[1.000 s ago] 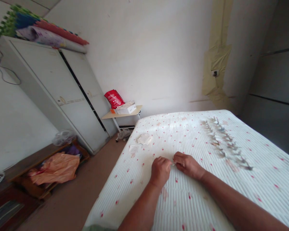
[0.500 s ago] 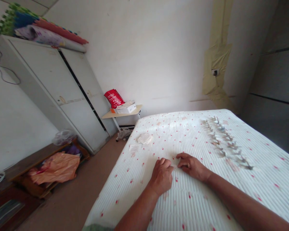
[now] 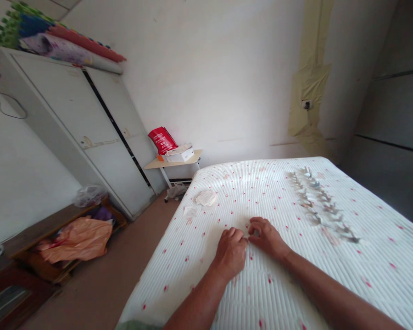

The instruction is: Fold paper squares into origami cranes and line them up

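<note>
Low over the white, red-dotted bed cover (image 3: pixel 271 279), my left hand (image 3: pixel 231 252) has its fingers curled together; anything between the fingertips is too small to make out. Close to its right side is my right hand (image 3: pixel 266 238), its fingers bent and curved toward the left fingertips. Whether it pinches anything is hidden. Beyond my left hand lie a stack of thin, pale paper pieces (image 3: pixel 206 198) and a printed slip (image 3: pixel 190 211). Several small folded-looking pieces (image 3: pixel 325 197) stand in two rows on the right part of the bed.
A small table (image 3: pixel 151 164) by the wall holds a red bag (image 3: pixel 162 140) and a white box (image 3: pixel 181 156). At left are a grey cabinet (image 3: pixel 65 114) with rolled mats on top and a low wooden bench (image 3: pixel 30 233) with an orange plastic bag (image 3: pixel 77 240).
My right hand has moved slightly left, nearer to my left hand, and its fingers have shifted. My left hand has barely moved.
</note>
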A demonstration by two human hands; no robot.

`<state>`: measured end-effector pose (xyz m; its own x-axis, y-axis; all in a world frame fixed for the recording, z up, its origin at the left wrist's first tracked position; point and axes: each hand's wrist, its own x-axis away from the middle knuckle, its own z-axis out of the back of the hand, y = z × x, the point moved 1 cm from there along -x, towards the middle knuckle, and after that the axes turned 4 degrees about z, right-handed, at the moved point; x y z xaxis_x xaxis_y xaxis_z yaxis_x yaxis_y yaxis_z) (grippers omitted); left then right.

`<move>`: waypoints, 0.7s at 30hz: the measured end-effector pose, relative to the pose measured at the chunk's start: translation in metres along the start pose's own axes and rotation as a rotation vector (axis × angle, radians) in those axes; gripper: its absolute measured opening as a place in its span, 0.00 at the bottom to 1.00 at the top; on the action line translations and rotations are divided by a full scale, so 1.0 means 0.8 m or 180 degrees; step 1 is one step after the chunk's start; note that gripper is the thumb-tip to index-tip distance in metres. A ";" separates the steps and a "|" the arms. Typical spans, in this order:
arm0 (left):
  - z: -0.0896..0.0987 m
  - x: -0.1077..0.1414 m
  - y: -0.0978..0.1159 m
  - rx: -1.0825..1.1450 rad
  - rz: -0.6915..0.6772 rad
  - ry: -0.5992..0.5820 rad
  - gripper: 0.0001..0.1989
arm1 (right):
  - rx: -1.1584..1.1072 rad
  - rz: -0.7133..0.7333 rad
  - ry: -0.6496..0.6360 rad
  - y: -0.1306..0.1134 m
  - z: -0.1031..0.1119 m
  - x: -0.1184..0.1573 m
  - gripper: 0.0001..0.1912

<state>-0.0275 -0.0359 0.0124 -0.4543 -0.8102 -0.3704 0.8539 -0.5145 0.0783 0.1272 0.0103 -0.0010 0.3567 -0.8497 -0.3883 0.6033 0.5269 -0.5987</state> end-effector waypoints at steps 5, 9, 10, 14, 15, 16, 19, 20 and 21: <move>-0.001 -0.001 -0.001 0.0083 -0.0030 -0.0062 0.07 | 0.0229 -0.0085 -0.0090 -0.003 -0.002 -0.003 0.08; 0.004 0.003 -0.001 0.0094 0.0056 -0.0100 0.08 | 0.0273 -0.0239 -0.0166 -0.003 -0.001 -0.005 0.08; 0.006 0.004 -0.001 0.0118 0.0054 -0.0110 0.08 | 0.0259 -0.0246 -0.0181 -0.003 -0.001 -0.006 0.07; 0.013 0.009 0.001 0.0182 0.0073 -0.0100 0.10 | 0.0211 -0.0213 -0.0204 -0.003 0.001 -0.005 0.06; 0.014 0.010 0.002 0.0180 0.0087 -0.0097 0.10 | 0.0211 -0.0220 -0.0213 -0.003 0.001 -0.005 0.06; 0.014 0.010 0.002 0.0174 0.0102 -0.0098 0.10 | 0.0213 -0.0231 -0.0226 -0.003 0.001 -0.005 0.06; 0.015 0.010 0.003 0.0167 0.0134 -0.0116 0.10 | 0.0223 -0.0259 -0.0257 -0.003 0.001 -0.006 0.06; 0.015 0.010 0.003 0.0169 0.0145 -0.0121 0.11 | 0.0229 -0.0265 -0.0261 -0.002 0.001 -0.006 0.07; 0.015 0.009 0.003 0.0173 0.0149 -0.0130 0.11 | 0.0230 -0.0275 -0.0264 -0.002 0.001 -0.006 0.08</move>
<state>-0.0316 -0.0466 0.0209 -0.4252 -0.8440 -0.3271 0.8598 -0.4895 0.1452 0.1249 0.0137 0.0026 0.3572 -0.8922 -0.2764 0.6831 0.4513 -0.5742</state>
